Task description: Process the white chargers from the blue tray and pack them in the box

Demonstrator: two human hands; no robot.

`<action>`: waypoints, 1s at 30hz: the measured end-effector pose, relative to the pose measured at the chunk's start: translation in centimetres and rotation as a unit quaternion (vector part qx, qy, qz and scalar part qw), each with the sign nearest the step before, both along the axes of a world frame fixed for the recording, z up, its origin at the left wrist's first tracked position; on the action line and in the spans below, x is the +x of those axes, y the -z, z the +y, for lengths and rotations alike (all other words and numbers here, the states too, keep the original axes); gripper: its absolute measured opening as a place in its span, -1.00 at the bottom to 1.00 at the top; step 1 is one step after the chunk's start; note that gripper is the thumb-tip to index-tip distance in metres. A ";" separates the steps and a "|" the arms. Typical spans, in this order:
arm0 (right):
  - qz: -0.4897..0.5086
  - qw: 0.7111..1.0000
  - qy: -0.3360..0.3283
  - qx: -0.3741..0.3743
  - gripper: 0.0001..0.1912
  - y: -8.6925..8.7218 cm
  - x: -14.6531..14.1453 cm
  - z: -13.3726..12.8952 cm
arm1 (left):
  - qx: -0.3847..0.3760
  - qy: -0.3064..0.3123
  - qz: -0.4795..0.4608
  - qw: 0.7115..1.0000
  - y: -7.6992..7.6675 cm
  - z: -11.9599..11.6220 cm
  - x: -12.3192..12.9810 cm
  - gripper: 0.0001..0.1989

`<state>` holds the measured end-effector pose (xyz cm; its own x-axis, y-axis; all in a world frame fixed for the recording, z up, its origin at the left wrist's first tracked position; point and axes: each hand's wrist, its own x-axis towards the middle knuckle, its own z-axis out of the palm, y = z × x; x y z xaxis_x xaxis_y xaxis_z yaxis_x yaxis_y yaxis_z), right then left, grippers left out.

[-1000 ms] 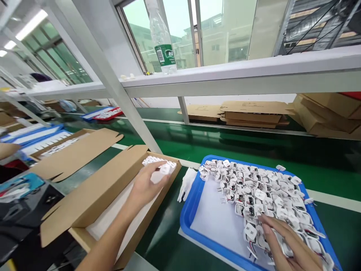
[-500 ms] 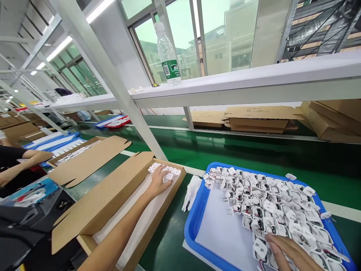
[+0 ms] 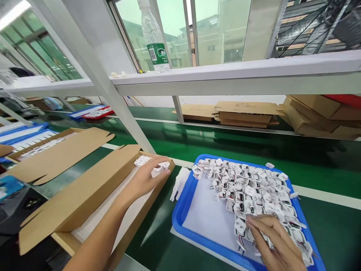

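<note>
My left hand [image 3: 145,177] is over the far end of a long cardboard box [image 3: 126,222], its fingers closed round small white parts [image 3: 158,169]. More white pieces [image 3: 141,160] lie in that end of the box, beside my fingers. On the right, my right hand [image 3: 273,237] reaches over a blue tray [image 3: 180,214] holding many white plug housings [image 3: 251,190] with wires. Its thumb and fingertips touch or hover at a housing near the tray's front; whether they grip it is hidden.
Between box and tray lies a white glove [image 3: 179,183]. A slanted metal post [image 3: 113,98] rises behind the box to a shelf [image 3: 220,73] with a plastic bottle [image 3: 156,41]. Flattened cartons [image 3: 245,113] lie at the back; another open box [image 3: 64,150] stands left.
The view has turned right and moved nearer. My left hand has lifted from the row in the box with white parts in it. My right hand has come further into view over the tray.
</note>
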<state>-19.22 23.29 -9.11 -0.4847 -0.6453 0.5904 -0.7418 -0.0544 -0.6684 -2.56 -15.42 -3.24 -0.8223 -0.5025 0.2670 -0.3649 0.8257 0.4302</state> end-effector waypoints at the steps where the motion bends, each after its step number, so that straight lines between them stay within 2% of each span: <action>1: 0.004 1.000 0.013 -0.020 -0.65 -0.2 -0.2 -0.1 | 0.016 0.034 -0.001 0.999 -0.4 2.0 -0.6 -0.54; 2: 0.006 0.999 0.024 -0.026 -0.68 -0.2 -0.3 -0.2 | 0.033 0.068 -0.018 0.997 -0.5 4.1 -1.4 -0.56; 4: 0.013 0.998 0.042 -0.035 -0.70 -0.1 -0.4 -0.5 | 0.067 0.105 -0.099 0.987 0.4 8.0 -3.5 -0.55; 6: 0.019 0.998 0.046 -0.043 -0.72 0.0 -0.3 -0.8 | 0.083 0.120 -0.168 0.975 2.3 11.3 -5.8 -0.54; 9: 0.022 0.997 0.046 -0.058 -0.76 0.1 -0.3 -0.9 | 0.093 0.123 -0.184 0.971 5.0 14.1 -8.9 -0.56; 11: 0.028 0.997 0.035 -0.055 -0.76 0.1 -0.5 -0.8 | 0.100 0.120 -0.182 0.971 6.1 14.8 -9.9 -0.62; 14: 0.049 0.997 0.021 -0.056 -0.71 0.3 -0.9 -0.5 | 0.123 0.114 -0.169 0.971 6.4 14.7 -9.5 -0.74; 17: 0.042 0.997 0.022 -0.054 -0.71 0.6 -1.0 -0.4 | 0.178 0.133 -0.140 0.965 5.5 13.9 -7.7 -0.85; 21: 0.011 0.999 0.039 0.003 -0.70 0.9 -0.5 -0.9 | 0.265 0.179 -0.083 0.944 4.0 13.7 -5.6 -0.81; 23: -0.012 0.998 0.032 0.057 -0.64 0.8 -0.1 -1.4 | 0.348 0.204 -0.039 0.914 3.4 14.2 -5.5 -0.77; 26: -0.045 0.993 -0.005 0.109 -0.57 -0.2 0.3 -2.2 | 0.504 0.234 0.035 0.831 2.8 15.2 -6.2 -0.67; 28: -0.066 0.991 -0.033 0.115 -0.60 -1.1 0.2 -2.6 | 0.572 0.239 0.052 0.783 2.7 15.8 -6.7 -0.45; 30: -0.090 0.989 -0.049 0.110 -0.68 -1.8 0.0 -2.9 | 0.616 0.228 0.052 0.753 2.9 16.0 -7.0 -0.19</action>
